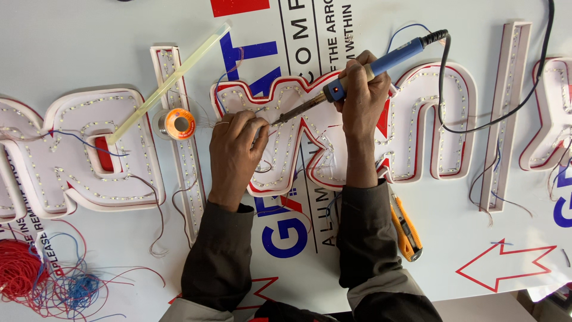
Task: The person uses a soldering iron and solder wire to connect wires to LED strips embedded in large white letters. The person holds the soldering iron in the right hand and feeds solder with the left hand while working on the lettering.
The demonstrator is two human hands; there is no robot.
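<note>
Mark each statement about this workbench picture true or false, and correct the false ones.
1. The right hand holds a blue-handled soldering iron. True.
2. The left hand holds the utility knife. False: the orange utility knife lies on the sheet beside the right sleeve.
3. A solder spool sits left of the left hand. True.
4. The bundle of red wire lies at the upper right. False: it lies at the lower left.
5. A pale glue stick lies slanted across a letter. True.
</note>
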